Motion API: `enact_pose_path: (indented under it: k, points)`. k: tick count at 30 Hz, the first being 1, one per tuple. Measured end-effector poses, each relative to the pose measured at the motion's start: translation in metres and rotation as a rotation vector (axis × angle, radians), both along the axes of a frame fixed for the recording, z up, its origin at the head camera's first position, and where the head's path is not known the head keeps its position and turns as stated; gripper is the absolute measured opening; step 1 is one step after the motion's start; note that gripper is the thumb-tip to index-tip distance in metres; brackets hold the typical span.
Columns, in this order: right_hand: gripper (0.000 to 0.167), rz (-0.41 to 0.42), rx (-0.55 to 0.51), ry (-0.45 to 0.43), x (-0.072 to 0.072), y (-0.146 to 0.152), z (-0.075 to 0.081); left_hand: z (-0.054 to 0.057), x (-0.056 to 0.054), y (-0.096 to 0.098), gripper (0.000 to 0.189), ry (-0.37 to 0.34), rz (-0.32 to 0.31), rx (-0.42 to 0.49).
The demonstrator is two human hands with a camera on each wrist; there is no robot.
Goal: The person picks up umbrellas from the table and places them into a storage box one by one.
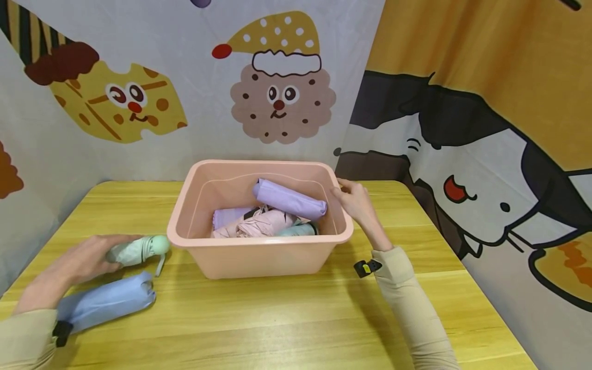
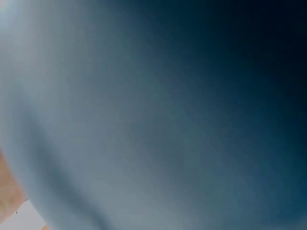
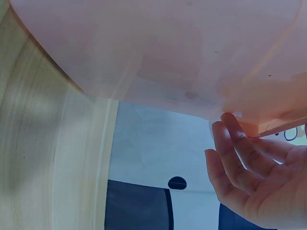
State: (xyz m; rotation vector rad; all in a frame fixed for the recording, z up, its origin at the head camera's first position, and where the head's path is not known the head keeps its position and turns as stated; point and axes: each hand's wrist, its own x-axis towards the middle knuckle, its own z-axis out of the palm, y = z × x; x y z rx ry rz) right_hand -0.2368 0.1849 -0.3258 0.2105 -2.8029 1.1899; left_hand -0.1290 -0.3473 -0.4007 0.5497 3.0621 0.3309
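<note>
My left hand (image 1: 92,256) grips a mint green folded umbrella (image 1: 134,252) by its wrapped canopy. The round handle end points right, beside the bin's left wall, and a strap hangs from it. Below that forearm a blue folded umbrella (image 1: 108,300) lies on the table. My right hand (image 1: 355,200) holds the right rim of a pink plastic bin (image 1: 259,259); in the right wrist view its fingers (image 3: 235,153) reach up under the rim. Inside the bin lie a lilac umbrella (image 1: 291,199), a pale pink one (image 1: 259,223), a teal one (image 1: 298,229) and another purple piece (image 1: 226,216).
The wooden table (image 1: 277,324) carries everything. Behind it hangs a printed cloth (image 1: 203,149) with cartoon figures, which continues along the right side. A blurred blue surface (image 2: 144,120) fills nearly all of the left wrist view.
</note>
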Motion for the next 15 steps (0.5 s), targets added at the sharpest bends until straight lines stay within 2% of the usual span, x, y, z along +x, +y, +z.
enact_pose_path:
  k: [9,15]
  points:
    - [0.05,-0.006,0.007,-0.006,0.0,0.0,0.0,0.008,-0.001,0.0,0.065,0.064,0.007,-0.009]
    - [0.05,-0.007,0.002,-0.003,0.0,0.0,0.0,0.014,-0.001,0.001,0.066,0.183,-0.019,0.006]
